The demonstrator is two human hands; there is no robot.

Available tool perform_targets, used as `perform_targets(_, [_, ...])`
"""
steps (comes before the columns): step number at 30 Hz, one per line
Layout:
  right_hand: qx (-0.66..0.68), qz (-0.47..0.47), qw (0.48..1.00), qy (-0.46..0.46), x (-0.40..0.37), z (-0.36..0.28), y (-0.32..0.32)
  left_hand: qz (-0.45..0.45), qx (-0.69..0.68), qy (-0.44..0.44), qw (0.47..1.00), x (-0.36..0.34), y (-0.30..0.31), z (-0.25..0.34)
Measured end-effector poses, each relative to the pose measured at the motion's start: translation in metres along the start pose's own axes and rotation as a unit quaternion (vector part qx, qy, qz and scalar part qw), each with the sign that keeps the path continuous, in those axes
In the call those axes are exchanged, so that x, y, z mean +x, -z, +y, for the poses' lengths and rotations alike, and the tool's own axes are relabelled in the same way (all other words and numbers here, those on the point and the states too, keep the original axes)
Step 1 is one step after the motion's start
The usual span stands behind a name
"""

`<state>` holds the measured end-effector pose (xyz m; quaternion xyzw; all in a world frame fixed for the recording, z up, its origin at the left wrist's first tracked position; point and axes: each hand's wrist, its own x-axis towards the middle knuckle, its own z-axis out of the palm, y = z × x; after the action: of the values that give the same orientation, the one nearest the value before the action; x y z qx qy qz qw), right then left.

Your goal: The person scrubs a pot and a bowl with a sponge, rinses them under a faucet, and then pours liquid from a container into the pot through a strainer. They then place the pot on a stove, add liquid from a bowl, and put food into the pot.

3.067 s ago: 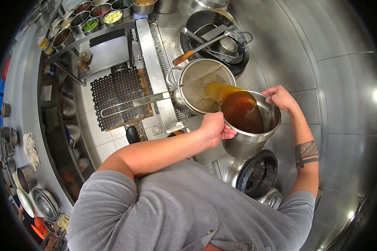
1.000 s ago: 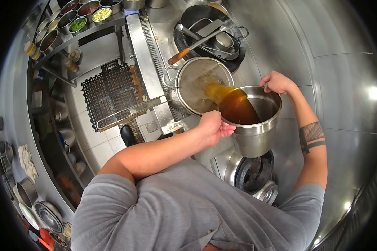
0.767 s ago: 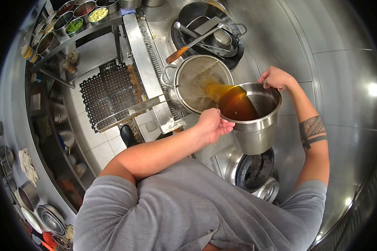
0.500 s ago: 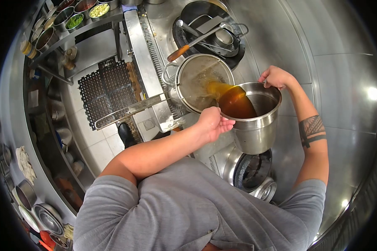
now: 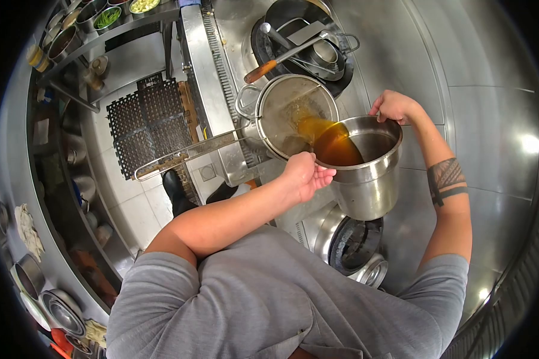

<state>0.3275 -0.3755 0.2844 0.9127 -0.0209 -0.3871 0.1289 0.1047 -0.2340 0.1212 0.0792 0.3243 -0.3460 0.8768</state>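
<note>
A tall steel pot [image 5: 368, 194] is tipped to the left, and brown liquid [image 5: 336, 145] runs over its rim. The stream lands in a round fine-mesh strainer [image 5: 281, 110] that rests across a pot with a looped side handle [image 5: 243, 100]. My left hand [image 5: 305, 176] is closed on the near left part of the tilted pot's rim. At the far right of that rim, my right hand [image 5: 395, 107] grips the edge with bent fingers. The strainer's long wire handle [image 5: 188, 157] sticks out to the left. What lies inside the pot under the mesh is hidden.
Beyond the strainer, a black wok [image 5: 281, 15] holds a wooden-handled utensil [image 5: 260, 72] and other metal tools. A burner [image 5: 356, 245] lies below the tilted pot. Food containers [image 5: 108, 19] stand at upper left, and a black floor mat [image 5: 147, 125] lies below them.
The pot is still pouring, and the brown liquid inside looks slightly lower. Both hands keep their hold on the rim. The view has shifted a little.
</note>
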Motion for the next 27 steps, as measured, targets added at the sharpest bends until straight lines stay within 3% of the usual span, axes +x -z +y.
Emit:
perform_targets(11, [-0.077,-0.017,0.997,-0.005,0.014,-0.01,0.008,-0.007,-0.023,0.003,1.0,0.002,0.006,0.002])
perform_targets(27, [-0.088,-0.017,0.996,-0.003,0.018,-0.022,0.01,0.003,-0.034,0.013,0.999,0.007,0.011,0.003])
